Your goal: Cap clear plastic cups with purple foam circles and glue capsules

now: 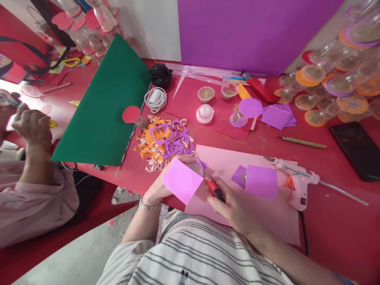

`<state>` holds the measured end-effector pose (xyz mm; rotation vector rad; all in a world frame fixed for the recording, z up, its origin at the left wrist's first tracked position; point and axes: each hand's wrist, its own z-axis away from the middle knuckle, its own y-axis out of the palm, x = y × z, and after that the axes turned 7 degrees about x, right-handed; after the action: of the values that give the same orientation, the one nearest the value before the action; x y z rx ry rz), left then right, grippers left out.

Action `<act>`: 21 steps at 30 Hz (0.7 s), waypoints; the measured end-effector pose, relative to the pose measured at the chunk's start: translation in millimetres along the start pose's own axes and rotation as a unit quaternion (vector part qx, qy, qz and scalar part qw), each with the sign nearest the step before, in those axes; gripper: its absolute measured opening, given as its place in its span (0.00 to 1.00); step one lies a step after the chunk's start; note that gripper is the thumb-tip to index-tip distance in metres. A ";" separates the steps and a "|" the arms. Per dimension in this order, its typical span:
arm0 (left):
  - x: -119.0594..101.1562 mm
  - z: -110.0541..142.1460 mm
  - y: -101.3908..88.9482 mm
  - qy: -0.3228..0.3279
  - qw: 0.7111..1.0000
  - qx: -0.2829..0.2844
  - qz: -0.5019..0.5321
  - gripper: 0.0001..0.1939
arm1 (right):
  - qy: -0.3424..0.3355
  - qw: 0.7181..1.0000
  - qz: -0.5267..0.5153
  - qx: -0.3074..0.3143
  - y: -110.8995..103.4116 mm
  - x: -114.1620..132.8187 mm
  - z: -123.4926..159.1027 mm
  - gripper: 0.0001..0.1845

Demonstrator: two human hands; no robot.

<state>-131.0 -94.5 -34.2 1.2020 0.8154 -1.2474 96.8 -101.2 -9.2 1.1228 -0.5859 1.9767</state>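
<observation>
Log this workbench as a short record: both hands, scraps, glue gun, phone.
Left hand: holds a purple square and a purple-rimmed clear piece
Right hand: holds red-and-black-handled scissors, blades near that rim
Scraps: orange, purple and white, heaped beyond the left hand
Glue gun: red light showing
Phone: screen dark, far right

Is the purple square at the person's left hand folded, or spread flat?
Spread flat: the purple square shows four corners and straight edges, with no crease across its visible face.
</observation>
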 end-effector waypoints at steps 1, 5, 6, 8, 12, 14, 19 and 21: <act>-1.0 -0.1 0.4 0.005 1.000 0.010 -0.014 0.16 | 0.002 1.000 -0.004 0.003 -0.2 1.0 0.0 0.08; -1.6 0.8 2.4 0.010 0.999 0.024 -0.027 0.18 | 0.001 1.000 -0.018 0.007 -1.8 3.6 -0.3 0.08; -1.9 1.1 3.3 0.010 0.999 0.029 -0.024 0.21 | 0.000 1.000 -0.018 0.007 -2.2 3.2 -0.5 0.08; -3.8 1.4 5.8 0.011 0.999 0.035 -0.025 0.25 | -0.003 1.000 -0.017 0.004 -2.9 1.8 -0.8 0.08; -7.6 1.5 12.5 0.027 0.998 0.030 -0.046 0.26 | -0.010 1.000 -0.010 0.004 -3.9 0.5 -1.4 0.08; -6.5 2.0 15.6 0.023 0.999 0.013 -0.042 0.28 | -0.011 1.000 -0.006 0.002 -3.9 1.4 -1.6 0.07; -4.7 2.5 20.8 0.032 0.997 -0.065 -0.028 0.27 | -0.016 1.000 -0.009 -0.003 -2.9 1.9 -1.5 0.07; -8.8 1.8 21.8 0.046 0.996 -0.060 -0.042 0.23 | -0.018 1.000 -0.017 -0.004 -2.5 0.9 -1.0 0.07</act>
<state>-111.7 -96.0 -20.7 1.1445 1.0043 -1.1987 98.0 -98.7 -8.9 1.1575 -0.5897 1.9281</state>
